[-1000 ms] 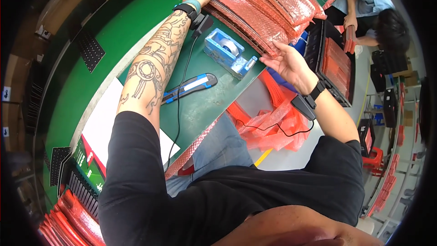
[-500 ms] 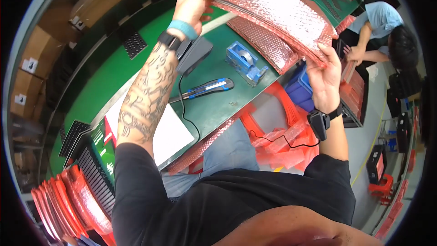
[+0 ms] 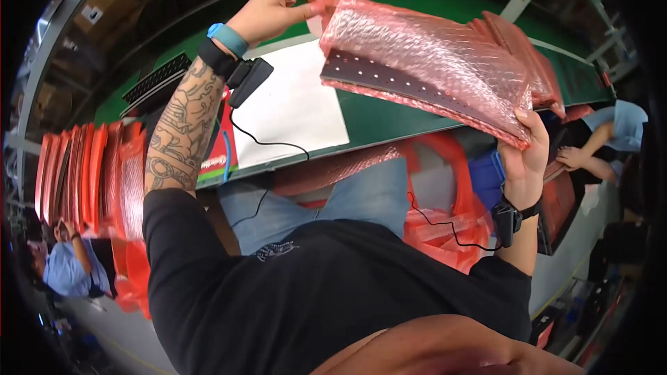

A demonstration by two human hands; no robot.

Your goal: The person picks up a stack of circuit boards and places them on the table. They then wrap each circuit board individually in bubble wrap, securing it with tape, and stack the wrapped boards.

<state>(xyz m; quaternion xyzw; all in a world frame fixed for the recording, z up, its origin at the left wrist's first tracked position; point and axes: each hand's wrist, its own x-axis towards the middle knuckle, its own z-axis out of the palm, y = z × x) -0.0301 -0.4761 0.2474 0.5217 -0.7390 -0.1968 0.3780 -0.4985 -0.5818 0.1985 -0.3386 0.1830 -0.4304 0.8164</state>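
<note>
A long pink bubble-wrap bag [image 3: 424, 55] is held up above the green table, sloping down to the right. Along its lower edge shows a dark panel [image 3: 396, 80] with rows of small holes. My left hand [image 3: 278, 10] pinches the bag's upper left corner between thumb and fingers. At the lower right end, my right hand [image 3: 524, 156] grips the other corner, thumb on the near side; its other fingers are partly hidden behind the wrap. Another pink wrapped package [image 3: 521, 48] lies behind the right end of the bag.
A white sheet [image 3: 299, 104] lies on the green table [image 3: 375, 121]. Wrapped pink packages stand in a row [image 3: 90, 180] at left. A blue bin [image 3: 486, 173] and loose red bubble wrap [image 3: 445, 236] are by my legs. Co-workers sit at right [image 3: 618, 125] and far left [image 3: 69, 267]. Cables trail from both wrists.
My view has swung so the table sits level and more of the left shows. The bag has tilted, exposing the dark perforated panel. The tape dispenser and cutter are no longer visible.
</note>
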